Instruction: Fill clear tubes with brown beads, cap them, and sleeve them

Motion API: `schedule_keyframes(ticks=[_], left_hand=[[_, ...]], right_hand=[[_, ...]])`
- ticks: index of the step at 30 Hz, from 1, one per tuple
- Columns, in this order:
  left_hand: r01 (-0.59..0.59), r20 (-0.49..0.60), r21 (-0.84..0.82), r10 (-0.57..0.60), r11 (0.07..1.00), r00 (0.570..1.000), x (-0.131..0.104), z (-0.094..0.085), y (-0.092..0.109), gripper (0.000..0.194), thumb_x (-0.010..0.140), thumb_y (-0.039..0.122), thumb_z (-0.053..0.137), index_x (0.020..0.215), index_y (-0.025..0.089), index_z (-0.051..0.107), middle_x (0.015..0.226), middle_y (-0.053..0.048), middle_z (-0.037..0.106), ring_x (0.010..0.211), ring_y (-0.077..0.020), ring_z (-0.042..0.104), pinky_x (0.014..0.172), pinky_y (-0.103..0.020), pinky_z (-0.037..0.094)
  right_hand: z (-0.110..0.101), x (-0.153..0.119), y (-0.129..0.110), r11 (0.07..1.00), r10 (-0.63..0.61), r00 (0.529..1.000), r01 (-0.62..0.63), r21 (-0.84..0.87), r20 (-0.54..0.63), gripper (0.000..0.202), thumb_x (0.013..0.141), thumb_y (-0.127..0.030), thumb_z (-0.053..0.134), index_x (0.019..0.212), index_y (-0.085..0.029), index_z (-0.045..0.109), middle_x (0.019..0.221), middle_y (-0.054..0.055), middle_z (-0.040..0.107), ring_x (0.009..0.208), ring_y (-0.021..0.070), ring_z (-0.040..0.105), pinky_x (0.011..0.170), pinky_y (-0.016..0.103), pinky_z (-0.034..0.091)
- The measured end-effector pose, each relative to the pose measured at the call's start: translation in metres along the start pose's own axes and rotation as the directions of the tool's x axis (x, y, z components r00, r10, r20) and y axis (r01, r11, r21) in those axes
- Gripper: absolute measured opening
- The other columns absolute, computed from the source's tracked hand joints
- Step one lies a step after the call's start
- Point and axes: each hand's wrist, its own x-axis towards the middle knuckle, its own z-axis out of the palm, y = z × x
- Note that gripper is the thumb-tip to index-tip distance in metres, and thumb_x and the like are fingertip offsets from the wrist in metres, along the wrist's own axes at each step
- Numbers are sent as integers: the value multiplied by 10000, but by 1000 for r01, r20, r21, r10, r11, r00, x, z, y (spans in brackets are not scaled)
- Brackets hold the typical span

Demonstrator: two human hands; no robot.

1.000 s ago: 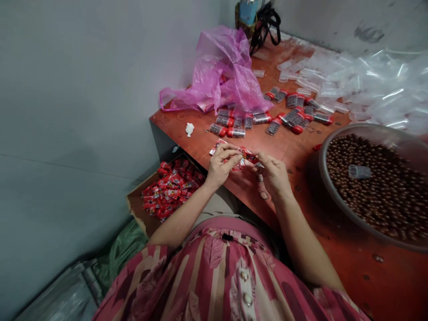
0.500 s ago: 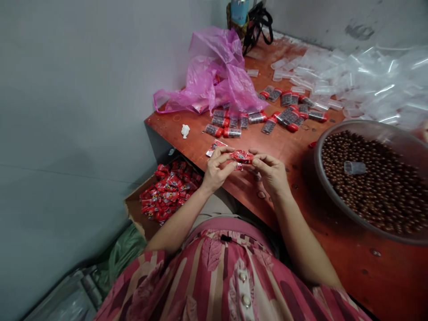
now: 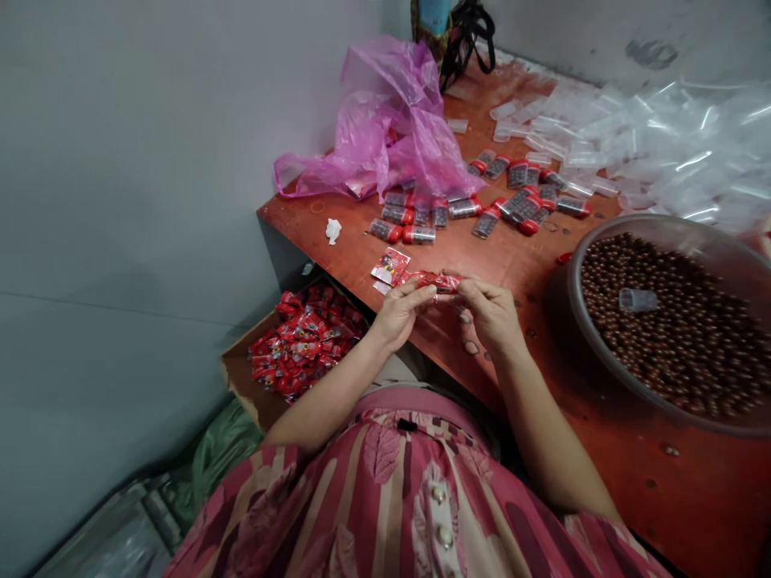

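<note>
Between both hands is a red candy wrapper, held level above the table's edge. My left hand pinches its left end, thumb along the front. At the other end, the fingers of my right hand are closed on it. Whether a filled tube is inside the wrapper I cannot tell. Flat red printed wrappers lie on the table just beyond my left fingers. Farther back are several clear tubes with red caps, filled with dark balls.
A large tub of brown candy balls holds a clear cup at right. Empty clear tubes pile up behind it. A pink plastic bag lies at the back left. Below the table, a cardboard box contains red wrapped candies.
My left hand has shifted slightly right, its fingers folding closer around the wrapper. More of the flat wrappers on the table now shows.
</note>
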Motion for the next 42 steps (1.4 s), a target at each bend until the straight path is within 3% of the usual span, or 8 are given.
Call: schedule_keyframes(ticks=[3, 9, 12, 18, 22, 28, 32, 42], left_hand=[[-182, -25, 249, 194, 951, 981, 1, -5, -1, 243, 703, 410, 746, 839, 210, 741, 1074, -52, 683, 1023, -199, 624, 957, -378, 465], [-486, 152, 803, 670, 345, 727, -4, -9, 9, 318, 816, 431, 647, 607, 192, 633, 1062, -64, 689, 1120, -217, 554, 1027, -435, 405], [-495, 189, 834, 717, 244, 672, -4, -9, 11, 363, 869, 418, 577, 586, 195, 617, 938, -53, 712, 1072, -208, 572, 992, -425, 429], [-535, 211, 669, 559, 516, 802, 0, -13, 10, 401, 846, 539, 542, 727, 177, 666, 1223, -120, 629, 1114, -217, 597, 975, -417, 452], [-500, 205, 684, 518, 531, 830, -1, -15, 12, 360, 831, 496, 595, 676, 175, 645, 1200, -113, 644, 1120, -222, 595, 1005, -425, 425], [-471, 111, 653, 541, 593, 834, -2, -14, 11, 354, 841, 460, 600, 632, 179, 648, 1052, -83, 702, 1027, -208, 623, 950, -398, 447], [-392, -48, 485, 471, 782, 881, 2, -21, 9, 312, 803, 435, 659, 632, 174, 668, 895, -39, 717, 870, -154, 636, 836, -300, 483], [-63, -217, 2, 62, 998, 974, 4, -22, 10, 380, 567, 437, 838, 620, 130, 620, 596, 34, 597, 543, -88, 590, 563, -232, 529]], right_hand=[[2, 2, 0, 994, 44, 999, -41, 96, -30, 173, 715, -384, 746, 689, -219, 696, 1098, 44, 701, 971, 216, 646, 820, 349, 495], [9, -1, -2, 958, -123, 980, 75, -278, -158, 357, 815, -441, 615, 558, -202, 552, 850, 33, 675, 807, 176, 604, 773, 319, 470], [14, -2, -2, 939, -141, 982, 92, -331, -129, 369, 846, -459, 569, 577, -207, 567, 748, 16, 624, 718, 161, 565, 708, 300, 460], [15, 2, -1, 991, -30, 990, 11, -134, -139, 351, 824, -510, 589, 663, -204, 654, 789, 25, 656, 787, 184, 600, 750, 316, 473], [12, -2, 0, 999, 28, 997, -29, -12, -75, 345, 815, -544, 591, 790, -220, 706, 877, 38, 686, 824, 191, 626, 775, 342, 488], [12, -3, -1, 995, -25, 987, 10, -95, -158, 375, 765, -477, 672, 546, -183, 593, 867, 39, 691, 782, 159, 622, 715, 289, 494], [-17, 0, 1, 958, -70, 973, 4, -286, -222, 331, 828, -500, 587, 810, -191, 703, 896, 37, 709, 739, 155, 642, 650, 280, 517], [-58, 13, 14, 280, -168, 913, 406, -870, 372, 416, 902, -163, 420, 1293, -187, 560, 1399, 150, 514, 1238, 316, 500, 945, 490, 465]])
